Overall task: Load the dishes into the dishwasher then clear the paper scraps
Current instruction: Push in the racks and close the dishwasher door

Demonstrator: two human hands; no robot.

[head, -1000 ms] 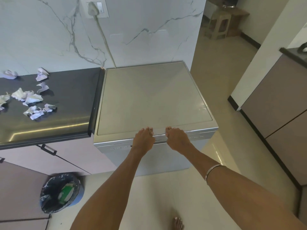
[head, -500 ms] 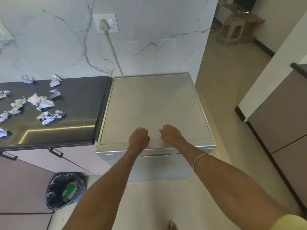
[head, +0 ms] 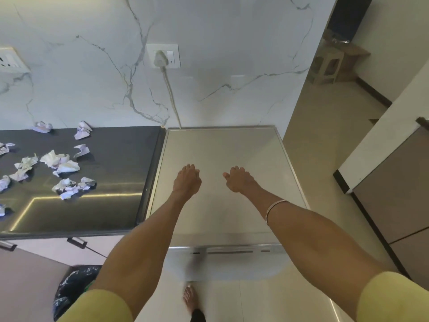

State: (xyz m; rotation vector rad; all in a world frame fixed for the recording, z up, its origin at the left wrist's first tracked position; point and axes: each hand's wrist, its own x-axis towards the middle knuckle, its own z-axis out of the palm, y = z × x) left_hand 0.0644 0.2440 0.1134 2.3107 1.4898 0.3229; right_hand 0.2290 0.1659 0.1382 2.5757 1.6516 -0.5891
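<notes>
Both hands hover empty, fingers loosely curled, over the closed silver dishwasher's flat top [head: 222,147]. The crumpled white paper scraps [head: 60,168] lie scattered on the dark glossy surface [head: 111,159] to the left, nearer the left hand [head: 187,180] than the right hand [head: 239,180].

I wore short yellow sleeves [head: 392,298], a thin silver bangle [head: 275,206] on my right wrist, and my foot [head: 190,298] was bare.

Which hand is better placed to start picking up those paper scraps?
Probably the left hand: it hangs nearer the dark counter where the paper scraps lie. The right hand is farther away.
</notes>
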